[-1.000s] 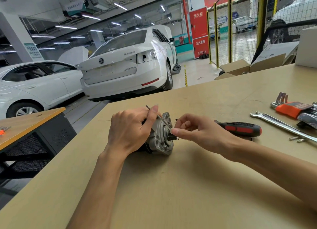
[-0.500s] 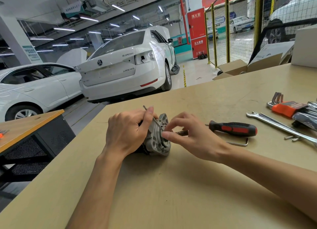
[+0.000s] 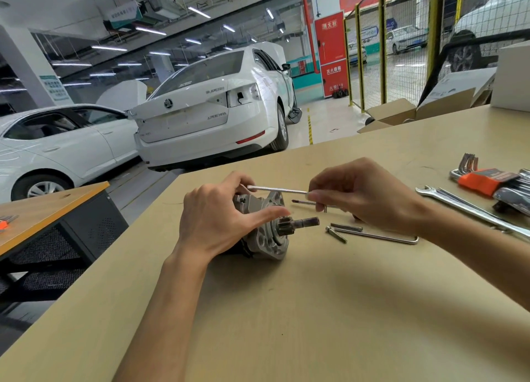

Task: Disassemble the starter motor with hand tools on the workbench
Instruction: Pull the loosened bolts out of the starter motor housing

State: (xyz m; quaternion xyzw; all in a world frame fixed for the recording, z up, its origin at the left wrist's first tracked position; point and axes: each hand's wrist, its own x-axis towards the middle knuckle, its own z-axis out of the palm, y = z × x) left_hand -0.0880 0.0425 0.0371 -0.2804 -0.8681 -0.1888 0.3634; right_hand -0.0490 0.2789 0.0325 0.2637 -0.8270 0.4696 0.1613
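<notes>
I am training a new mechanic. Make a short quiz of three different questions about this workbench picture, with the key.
1. True or false: the right hand pinches a long bolt.
2. Which hand steadies the starter motor? A) left B) right C) neither
3. Fill in: the L-shaped hex key lies on the ____, right of the pinion shaft.

Key
1. True; it is held above the motor housing.
2. A; the left hand grips it.
3. Workbench.
</notes>
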